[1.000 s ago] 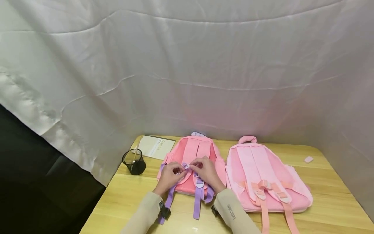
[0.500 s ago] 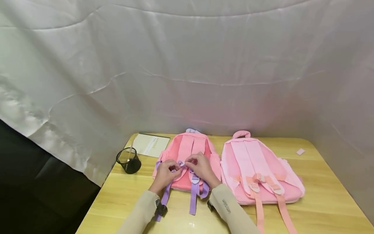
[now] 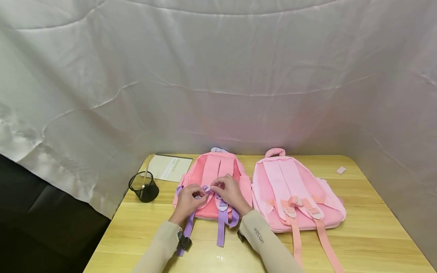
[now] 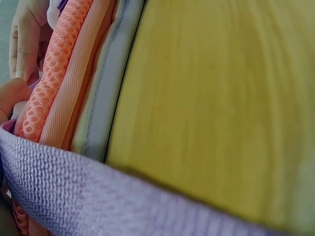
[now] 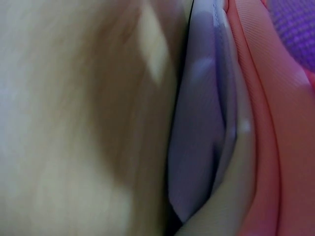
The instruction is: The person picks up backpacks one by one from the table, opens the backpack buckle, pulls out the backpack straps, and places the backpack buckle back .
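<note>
Pinching purple strap beside small pale clip with left hand and right hand, over coral backpack, lower centre of frame; apparently midway, not yet let go, cannot tell joined from parted.

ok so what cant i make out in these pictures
Purple-and-white piece, head view: too small, partly covered by left grip and right grip; fastened or not, unclear.
Long orange straps, head view: ends cut off by bottom edge.
Left grip, left wrist view: mostly cut off by left edge.
Book, head view: finer print too small.
Table, right wrist view: blurred.
</note>
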Available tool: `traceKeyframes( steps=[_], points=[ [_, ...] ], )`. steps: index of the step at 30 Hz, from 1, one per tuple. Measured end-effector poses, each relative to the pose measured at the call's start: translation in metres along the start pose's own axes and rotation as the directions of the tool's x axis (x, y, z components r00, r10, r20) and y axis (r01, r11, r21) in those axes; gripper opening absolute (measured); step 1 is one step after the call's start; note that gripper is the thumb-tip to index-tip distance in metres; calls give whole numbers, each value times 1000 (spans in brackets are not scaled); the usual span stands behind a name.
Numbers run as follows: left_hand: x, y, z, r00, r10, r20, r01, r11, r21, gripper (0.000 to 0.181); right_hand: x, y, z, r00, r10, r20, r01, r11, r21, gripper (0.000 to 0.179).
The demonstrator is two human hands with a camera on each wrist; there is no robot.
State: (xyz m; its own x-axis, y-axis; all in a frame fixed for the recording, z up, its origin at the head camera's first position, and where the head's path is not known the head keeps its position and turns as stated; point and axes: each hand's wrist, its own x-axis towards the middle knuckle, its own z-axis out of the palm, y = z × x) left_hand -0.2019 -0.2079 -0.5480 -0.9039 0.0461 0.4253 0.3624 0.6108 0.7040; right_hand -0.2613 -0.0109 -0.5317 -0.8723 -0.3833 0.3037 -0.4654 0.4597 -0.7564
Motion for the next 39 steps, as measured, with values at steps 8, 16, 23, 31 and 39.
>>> traceKeyframes(
  steps=[8,16,23,31,39],
  points=[
    [0,2,2,999,-41,-21,41,999,24,15,-1,-3,1,1000,11,-23,-10,1000,10,4],
    [1,7,4,999,-38,-36,40,997,69,18,-1,-4,-2,999,-13,-36,13,1000,13,4],
    [1,5,6,998,-20,-54,25,995,99,19,-2,-2,-2,999,-15,-36,16,999,31,4],
    [-1,4,5,997,-65,-50,66,998,3,20,-1,2,0,998,-58,18,57,997,60,11],
    [0,7,2,998,-34,-57,35,999,11,16,2,1,0,991,-37,132,13,985,172,7]
  ],
)
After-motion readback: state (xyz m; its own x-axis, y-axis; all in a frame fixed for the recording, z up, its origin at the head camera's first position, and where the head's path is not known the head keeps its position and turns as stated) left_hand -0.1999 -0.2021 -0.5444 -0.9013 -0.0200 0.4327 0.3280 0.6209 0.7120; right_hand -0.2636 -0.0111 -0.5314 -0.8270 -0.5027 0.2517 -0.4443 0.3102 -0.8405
